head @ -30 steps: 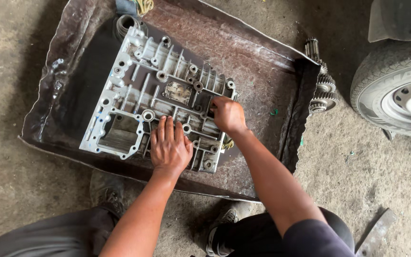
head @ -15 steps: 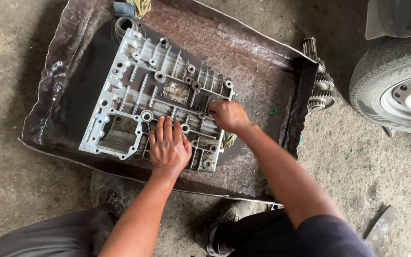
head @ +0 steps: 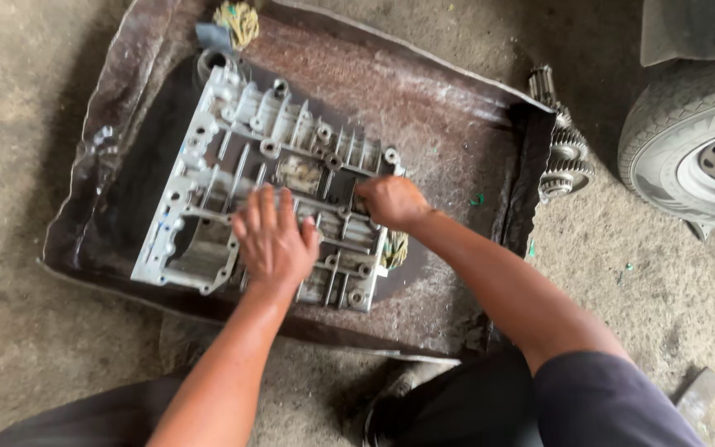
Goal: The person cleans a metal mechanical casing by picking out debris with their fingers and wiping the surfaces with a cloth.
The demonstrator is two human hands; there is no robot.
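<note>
Hands first: I see my left hand (head: 273, 238) lying flat and palm down on the ribbed aluminium casting (head: 266, 186), fingers spread and gripping nothing, near the casting's lower middle. My right hand (head: 391, 201) is curled at the casting's right edge, fingers bent around something there, though I cannot tell what it has hold of since the picture is blurred at that spot. Just below that hand I can see a yellowish rag (head: 395, 247) touching the casting's edge. The casting lies tilted across a rusty, dented metal tray (head: 448, 116) on the concrete floor (head: 18, 356). At the tray's top edge sits a tuft of yellow cord (head: 238, 20). Just beside the tray's right wall lies 1 gear shaft (head: 563, 145), and near it stands a vehicle tyre (head: 688, 149).
</note>
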